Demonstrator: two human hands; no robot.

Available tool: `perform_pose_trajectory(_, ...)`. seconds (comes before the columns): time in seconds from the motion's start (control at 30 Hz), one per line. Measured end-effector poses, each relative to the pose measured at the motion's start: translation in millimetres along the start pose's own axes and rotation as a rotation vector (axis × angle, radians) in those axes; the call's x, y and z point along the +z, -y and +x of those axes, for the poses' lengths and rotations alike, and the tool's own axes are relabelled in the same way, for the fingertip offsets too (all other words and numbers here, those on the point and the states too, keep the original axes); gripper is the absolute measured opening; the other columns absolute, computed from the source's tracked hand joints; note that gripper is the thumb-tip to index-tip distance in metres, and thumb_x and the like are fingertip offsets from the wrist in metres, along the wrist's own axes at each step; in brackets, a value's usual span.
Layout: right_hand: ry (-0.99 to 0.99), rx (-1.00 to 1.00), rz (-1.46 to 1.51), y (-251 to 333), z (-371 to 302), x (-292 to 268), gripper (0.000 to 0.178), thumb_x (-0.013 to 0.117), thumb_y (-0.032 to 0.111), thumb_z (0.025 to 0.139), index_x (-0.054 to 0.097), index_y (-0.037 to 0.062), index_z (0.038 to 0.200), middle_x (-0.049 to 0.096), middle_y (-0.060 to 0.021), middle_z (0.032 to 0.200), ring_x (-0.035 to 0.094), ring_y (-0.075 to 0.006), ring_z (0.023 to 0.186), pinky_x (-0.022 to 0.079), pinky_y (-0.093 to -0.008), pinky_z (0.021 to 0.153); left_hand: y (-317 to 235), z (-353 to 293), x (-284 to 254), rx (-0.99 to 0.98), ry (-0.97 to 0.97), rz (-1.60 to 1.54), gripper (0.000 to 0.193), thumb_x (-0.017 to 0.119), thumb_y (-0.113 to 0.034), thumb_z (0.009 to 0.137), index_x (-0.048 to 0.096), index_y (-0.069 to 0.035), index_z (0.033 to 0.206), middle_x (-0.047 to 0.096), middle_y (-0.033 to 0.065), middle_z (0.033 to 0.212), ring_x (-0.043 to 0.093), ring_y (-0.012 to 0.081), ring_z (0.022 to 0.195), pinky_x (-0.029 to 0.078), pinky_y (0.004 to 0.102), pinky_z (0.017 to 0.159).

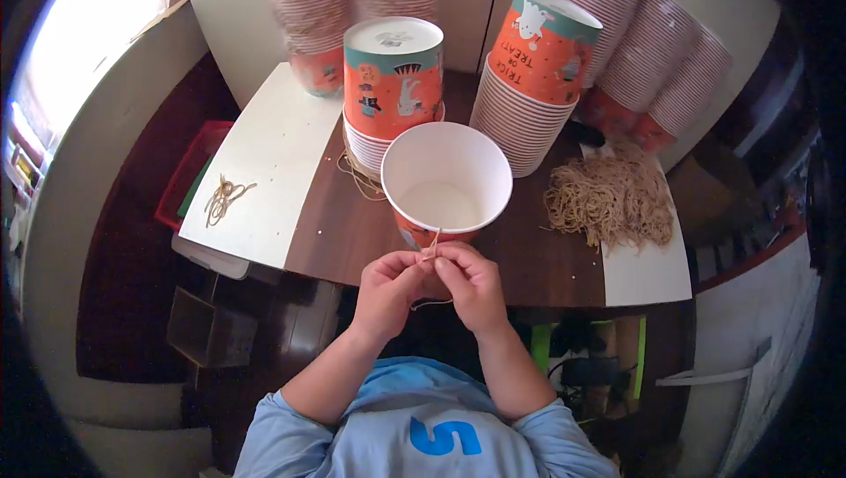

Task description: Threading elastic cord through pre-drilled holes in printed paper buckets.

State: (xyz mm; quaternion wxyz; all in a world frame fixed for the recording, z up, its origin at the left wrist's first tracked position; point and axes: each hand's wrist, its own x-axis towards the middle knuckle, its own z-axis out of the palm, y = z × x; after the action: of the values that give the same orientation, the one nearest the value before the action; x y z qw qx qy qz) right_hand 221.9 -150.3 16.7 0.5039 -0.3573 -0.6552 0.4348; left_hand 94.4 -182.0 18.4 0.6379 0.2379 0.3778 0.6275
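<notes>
An upright paper bucket (447, 180), white inside and orange outside, stands near the front edge of the table. Just in front of its near wall, my left hand (388, 287) and my right hand (470, 281) meet with fingertips pinched together. Both are closed on a thin tan string (437, 243), which runs up to the bucket's near rim. A loose end of the string hangs below my fingers. Whether it is knotted there is too small to tell.
Behind the bucket stand two upside-down stacks of printed orange buckets, a left stack (394, 81) and a right stack (538, 81). A tangled heap of tan strings (610, 196) lies at right, a few strings (226, 200) at left. Wrapped bucket stacks (304, 11) line the back.
</notes>
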Motion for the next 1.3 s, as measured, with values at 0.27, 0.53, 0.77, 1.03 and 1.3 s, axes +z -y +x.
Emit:
perform_pose_trajectory(0.27, -0.003, 0.444, 0.727, -11.5, -3.1, -0.1, 0.015, 0.059, 0.011, 0.088, 0.065, 0.0013, 0.097, 0.066, -0.0066, 0.09, 0.063, -0.0142, 0.084, 0.05, -0.0277, 0.077, 5.9, 0.7, -7.8, 0.169, 0.023, 0.186, 0.009, 0.062, -0.005, 0.085, 0.059, 0.002, 0.089, 0.063, 0.006, 0.079, 0.061, 0.0114, 0.069, 0.05, 0.023, 0.062)
perform_pose_trajectory(0.53, 0.088, 0.643, 1.08, -25.8, -3.6, 1.1, 0.015, 0.056, 0.014, 0.09, 0.064, 0.0043, 0.096, 0.066, -0.0056, 0.09, 0.062, -0.0153, 0.078, 0.051, -0.0324, 0.074, 4.0, -4.0, -2.8, 0.161, -0.03, 0.173, 0.009, 0.062, -0.004, 0.085, 0.058, 0.003, 0.089, 0.062, 0.0055, 0.08, 0.061, 0.0105, 0.071, 0.05, 0.0219, 0.064)
perform_pose_trajectory(0.77, -0.017, 0.617, 0.941, -14.6, -3.8, 3.9, 0.012, 0.057, 0.013, 0.089, 0.063, 0.0044, 0.094, 0.065, -0.0039, 0.089, 0.062, -0.0127, 0.078, 0.051, -0.0288, 0.073, 8.1, -5.7, -2.6, 0.702, -0.063, 0.711, 0.02, 0.065, 0.004, 0.078, 0.058, 0.0, 0.096, 0.061, 0.0054, 0.083, 0.059, 0.0094, 0.075, 0.048, 0.021, 0.059)
perform_pose_trajectory(1.03, -0.001, 0.605, 0.969, -19.3, -3.0, 7.1, 0.012, 0.056, 0.013, 0.088, 0.062, 0.0048, 0.095, 0.064, -0.0045, 0.089, 0.06, -0.0126, 0.078, 0.051, -0.0288, 0.073, 0.5, 1.9, -10.4, 0.963, -0.007, 0.987, 0.02, 0.068, 0.004, 0.073, 0.062, -0.002, 0.091, 0.063, 0.0118, 0.085, 0.062, 0.0193, 0.073, 0.049, 0.0264, 0.059)
perform_pose_trajectory(1.3, -0.015, 0.623, 0.91, -15.0, 0.1, 8.5, 0.014, 0.054, 0.014, 0.089, 0.062, 0.0035, 0.093, 0.065, -0.0064, 0.087, 0.059, -0.0136, 0.075, 0.049, -0.0284, 0.073, -1.9, -0.2, -14.2, 0.899, 0.047, 0.929, 0.012, 0.066, 0.003, 0.078, 0.062, 0.0, 0.089, 0.065, 0.0106, 0.081, 0.064, 0.0161, 0.07, 0.051, 0.0251, 0.059)
